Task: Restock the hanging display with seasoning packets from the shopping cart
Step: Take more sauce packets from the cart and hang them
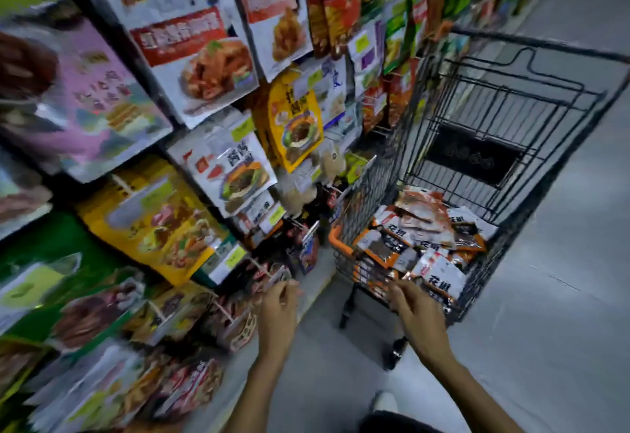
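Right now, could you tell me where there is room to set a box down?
Bare: the floor right of the shopping cart, and the strip between cart and hanging display. Crowded: the cart's basket, heaped with seasoning packets.

one shopping cart (504, 98). two bare hands: a left hand (278, 313) and a right hand (417, 316). seasoning packets (439, 276) heaped in the cart: well over a dozen, too overlapped to count exactly. the hanging display (191, 44) holds dozens more, blurred. one shoe (385, 402).

Display packets (85, 102) at 9 o'clock: motion-smeared, print unreadable. Left grip (278, 313) & right grip (421, 320): fingertips blurred, can't tell what's held. Cart (545, 45) rim cut off at 3 o'clock. Forearms cut off at 6.
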A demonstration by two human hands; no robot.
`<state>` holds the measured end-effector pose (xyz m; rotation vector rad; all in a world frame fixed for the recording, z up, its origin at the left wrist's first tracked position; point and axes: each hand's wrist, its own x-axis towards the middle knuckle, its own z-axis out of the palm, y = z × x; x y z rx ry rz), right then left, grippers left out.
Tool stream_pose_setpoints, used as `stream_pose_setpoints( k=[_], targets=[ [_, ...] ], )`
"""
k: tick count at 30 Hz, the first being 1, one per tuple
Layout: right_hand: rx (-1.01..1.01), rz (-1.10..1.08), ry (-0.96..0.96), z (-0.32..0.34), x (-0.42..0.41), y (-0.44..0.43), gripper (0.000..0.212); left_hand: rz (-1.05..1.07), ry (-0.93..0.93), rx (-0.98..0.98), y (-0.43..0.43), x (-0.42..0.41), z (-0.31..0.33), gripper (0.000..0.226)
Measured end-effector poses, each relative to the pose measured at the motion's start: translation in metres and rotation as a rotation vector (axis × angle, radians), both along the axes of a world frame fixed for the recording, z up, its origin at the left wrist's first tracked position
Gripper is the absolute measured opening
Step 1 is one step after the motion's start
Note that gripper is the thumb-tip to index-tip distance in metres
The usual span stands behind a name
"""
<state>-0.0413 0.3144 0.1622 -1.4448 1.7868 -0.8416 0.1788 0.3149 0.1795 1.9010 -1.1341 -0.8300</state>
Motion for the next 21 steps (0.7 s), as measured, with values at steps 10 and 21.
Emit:
stream_pose_setpoints(
  k=[10,21],
  targets=[
    [0.076,-0.295,-0.036,-0.035,-0.064,-0.084,0.021,-0.263,-0.066,0.089,-0.149,-0.052,-0.021,0.019],
    [0.195,-0.544,-0.052,-0.114,-0.070,-0.223,0.026,-0.414,-0.225,0.010,-0.366,-0.096,-0.071,0.040]
  ],
)
